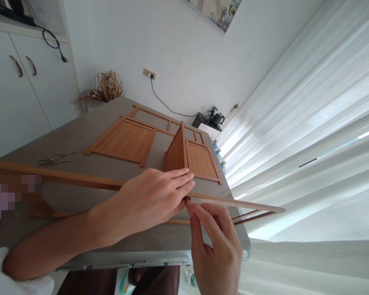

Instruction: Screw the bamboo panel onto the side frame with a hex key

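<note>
Head view: at picture centre, the left hand [156, 192] lies across the wooden frame [80, 179], fingers nearly straight, grip unclear; lower right of centre, the right hand [217, 241] pinches a small metal fastener [187, 201] at the frame's edge, fingertips together.

Soft daylight through white curtains [313, 119], wide-angle edge distortion.

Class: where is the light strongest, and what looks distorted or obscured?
Head view: light is strongest through the white curtains; head view: the grey table looks steeply skewed, suggesting wide-angle distortion; head view: coarse pixel blocks cover a left-edge patch.
</note>
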A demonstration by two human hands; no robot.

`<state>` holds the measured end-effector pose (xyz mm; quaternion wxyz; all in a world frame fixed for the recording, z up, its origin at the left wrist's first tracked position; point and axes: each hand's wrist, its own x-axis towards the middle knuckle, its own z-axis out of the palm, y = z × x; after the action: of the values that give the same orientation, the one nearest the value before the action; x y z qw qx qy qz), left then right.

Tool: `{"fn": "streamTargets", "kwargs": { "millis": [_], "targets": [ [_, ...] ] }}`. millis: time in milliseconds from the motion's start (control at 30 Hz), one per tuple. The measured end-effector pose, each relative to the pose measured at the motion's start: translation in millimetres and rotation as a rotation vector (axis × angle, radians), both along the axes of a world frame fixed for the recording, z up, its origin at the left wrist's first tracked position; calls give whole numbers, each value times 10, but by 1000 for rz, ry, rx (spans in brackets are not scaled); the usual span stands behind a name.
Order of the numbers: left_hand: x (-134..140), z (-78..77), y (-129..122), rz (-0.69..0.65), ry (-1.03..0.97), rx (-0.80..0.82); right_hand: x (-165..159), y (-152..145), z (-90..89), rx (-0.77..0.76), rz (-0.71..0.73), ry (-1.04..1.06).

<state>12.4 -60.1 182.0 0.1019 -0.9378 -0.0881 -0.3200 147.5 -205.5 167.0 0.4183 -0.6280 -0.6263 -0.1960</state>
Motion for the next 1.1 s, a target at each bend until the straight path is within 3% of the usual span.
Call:
{"fn": "streamTargets", "kwargs": {
  "millis": [867, 1100],
  "targets": [
    [-2, 24, -6, 1, 3, -20, 222, -33, -67, -2, 124, -180],
    [-1, 9, 0, 5, 1, -19, 229, -45, -79, 12, 89, -234]
  ]
}}
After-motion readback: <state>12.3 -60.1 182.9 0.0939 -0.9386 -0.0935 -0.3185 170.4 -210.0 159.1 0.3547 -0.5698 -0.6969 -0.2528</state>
